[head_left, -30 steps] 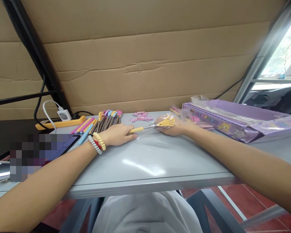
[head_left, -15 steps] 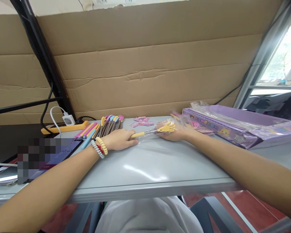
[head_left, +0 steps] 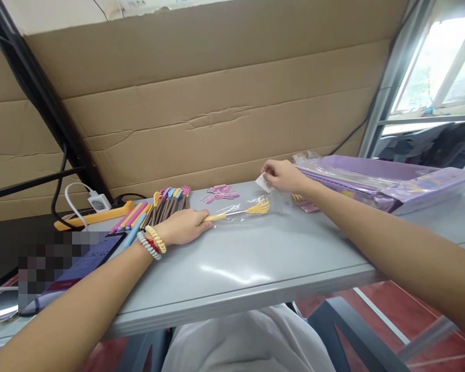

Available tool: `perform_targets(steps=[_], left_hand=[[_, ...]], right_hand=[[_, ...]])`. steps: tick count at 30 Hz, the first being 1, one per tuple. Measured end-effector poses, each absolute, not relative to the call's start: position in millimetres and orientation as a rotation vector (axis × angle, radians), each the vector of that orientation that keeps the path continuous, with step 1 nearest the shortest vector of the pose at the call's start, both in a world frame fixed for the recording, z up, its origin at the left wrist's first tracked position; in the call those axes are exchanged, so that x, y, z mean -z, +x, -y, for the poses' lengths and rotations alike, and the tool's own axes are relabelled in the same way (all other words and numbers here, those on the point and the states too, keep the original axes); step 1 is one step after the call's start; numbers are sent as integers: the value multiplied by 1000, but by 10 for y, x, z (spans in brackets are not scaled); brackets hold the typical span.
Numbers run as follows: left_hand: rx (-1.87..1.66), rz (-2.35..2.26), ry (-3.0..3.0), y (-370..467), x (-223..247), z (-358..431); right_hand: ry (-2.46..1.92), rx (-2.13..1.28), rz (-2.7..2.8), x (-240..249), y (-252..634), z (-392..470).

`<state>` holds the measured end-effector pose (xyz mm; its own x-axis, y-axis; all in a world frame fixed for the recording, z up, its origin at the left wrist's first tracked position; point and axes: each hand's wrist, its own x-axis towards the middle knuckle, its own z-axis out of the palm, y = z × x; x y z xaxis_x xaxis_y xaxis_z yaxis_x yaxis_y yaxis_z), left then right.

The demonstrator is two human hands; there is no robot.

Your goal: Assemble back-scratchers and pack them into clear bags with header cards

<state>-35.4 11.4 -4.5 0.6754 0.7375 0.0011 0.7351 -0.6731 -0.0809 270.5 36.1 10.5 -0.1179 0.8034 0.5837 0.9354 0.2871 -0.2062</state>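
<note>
My left hand (head_left: 184,227) is closed on the yellow handle of a back scratcher (head_left: 236,212) that lies inside a clear plastic bag (head_left: 248,201). The scratcher's metal rod points right and ends in a yellow hand-shaped head. Up and to the right, my right hand (head_left: 283,175) pinches a small white slip (head_left: 262,182) near the far end of the bag. Whether the slip is attached to the bag I cannot tell. Close to my left wrist lie several bare back scratchers (head_left: 170,206) with dark rods and coloured heads.
Pink cards (head_left: 220,194) lie at the back of the grey table (head_left: 232,258). An open purple box (head_left: 372,183) with clear bags stands at right. Packed scratchers (head_left: 304,203) lie partly under my right forearm. Left are a phone (head_left: 89,258), a yellow power strip (head_left: 96,214) and a white charger (head_left: 99,201).
My right hand has left the scratcher's head and moved up and back, now with a white slip in its fingers. The left hand keeps its hold. The view has tilted slightly.
</note>
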Motion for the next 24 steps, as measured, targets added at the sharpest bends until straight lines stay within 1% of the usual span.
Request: perform_targets(steps=[2,4,9,12,24], left_hand=[[-43,1226,-2809,-353,49,-116],[-33,1225,-2809,-353,54,-118],[-23,1220,-2810,-352,62,-119],[-27,1216,-2807,-354,60,-116],[-36,1211,-2814,-355,73,-133]], right_hand=[[-1486,265,1875,-134,2675,-308],[-1409,248,1915,-122,2602,-257],[-1209,123,2381,28,2363,-175],[-1153,46,2514,80,2279,-144],[-1429,-71,2621,-6,2269,-70]])
